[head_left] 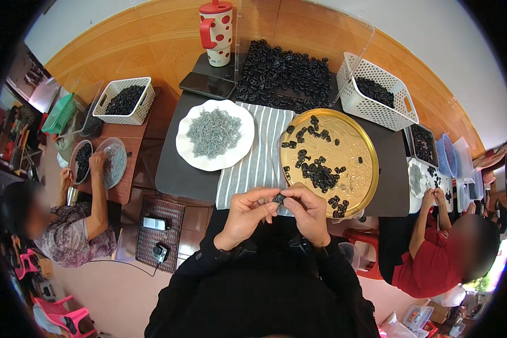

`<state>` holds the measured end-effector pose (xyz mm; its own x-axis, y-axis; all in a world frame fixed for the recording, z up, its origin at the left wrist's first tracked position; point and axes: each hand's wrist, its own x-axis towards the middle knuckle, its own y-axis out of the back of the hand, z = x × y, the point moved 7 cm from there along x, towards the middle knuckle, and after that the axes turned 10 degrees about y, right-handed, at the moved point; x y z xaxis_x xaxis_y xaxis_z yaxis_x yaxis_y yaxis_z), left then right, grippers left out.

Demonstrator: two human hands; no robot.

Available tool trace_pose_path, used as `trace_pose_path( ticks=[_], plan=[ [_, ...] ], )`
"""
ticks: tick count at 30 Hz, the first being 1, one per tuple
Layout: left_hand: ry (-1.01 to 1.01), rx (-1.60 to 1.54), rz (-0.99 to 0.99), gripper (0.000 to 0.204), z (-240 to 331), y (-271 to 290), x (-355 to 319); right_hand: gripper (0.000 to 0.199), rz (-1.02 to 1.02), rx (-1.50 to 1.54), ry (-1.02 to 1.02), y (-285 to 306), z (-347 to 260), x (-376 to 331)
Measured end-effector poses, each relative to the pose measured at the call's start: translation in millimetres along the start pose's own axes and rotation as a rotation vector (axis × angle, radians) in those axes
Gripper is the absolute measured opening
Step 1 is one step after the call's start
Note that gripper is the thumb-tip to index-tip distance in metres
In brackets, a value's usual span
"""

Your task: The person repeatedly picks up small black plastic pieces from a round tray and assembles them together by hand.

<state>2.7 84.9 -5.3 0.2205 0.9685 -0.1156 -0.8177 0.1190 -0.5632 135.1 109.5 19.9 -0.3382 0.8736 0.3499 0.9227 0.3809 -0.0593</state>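
Observation:
Between the fingertips of my left hand and my right hand is a small black plastic part. Both hands pinch it over the near edge of the table, above a grey-and-white striped cloth. To the right, a round gold tray carries several more black parts, loosely heaped and scattered. A white scalloped plate on the left bears a pile of small silvery screws. Finer details of the held part are covered by my fingers.
Behind the cloth lies a mass of black parts within a clear-walled bin. A white basket stands at back right; a dotted tumbler and a dark phone at back left. Co-workers sit at left and right.

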Motion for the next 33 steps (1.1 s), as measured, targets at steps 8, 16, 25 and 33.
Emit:
trace_pose_path(
  ticks=[8, 16, 25, 33],
  plan=[
    [0.040, -0.114, 0.008, 0.031, -14.0, 5.1, 3.0, 0.039, 0.041, -0.239, 0.214, -5.7, -13.0, -7.0],
    [0.179, -0.239, -0.044, 0.026, -17.9, -0.5, 3.5, 0.039, 0.021, -0.132, 0.179, 1.2, -9.0, -9.0],
    [0.204, -0.266, -0.056, 0.025, -20.2, -0.8, 3.7, 0.038, 0.032, -0.148, 0.185, 2.7, -9.3, -12.3],
    [0.010, -0.129, -0.006, 0.025, -14.8, -3.8, 0.1, 0.033, 0.069, -0.185, 0.214, -2.2, -19.1, -15.0]
  ],
)
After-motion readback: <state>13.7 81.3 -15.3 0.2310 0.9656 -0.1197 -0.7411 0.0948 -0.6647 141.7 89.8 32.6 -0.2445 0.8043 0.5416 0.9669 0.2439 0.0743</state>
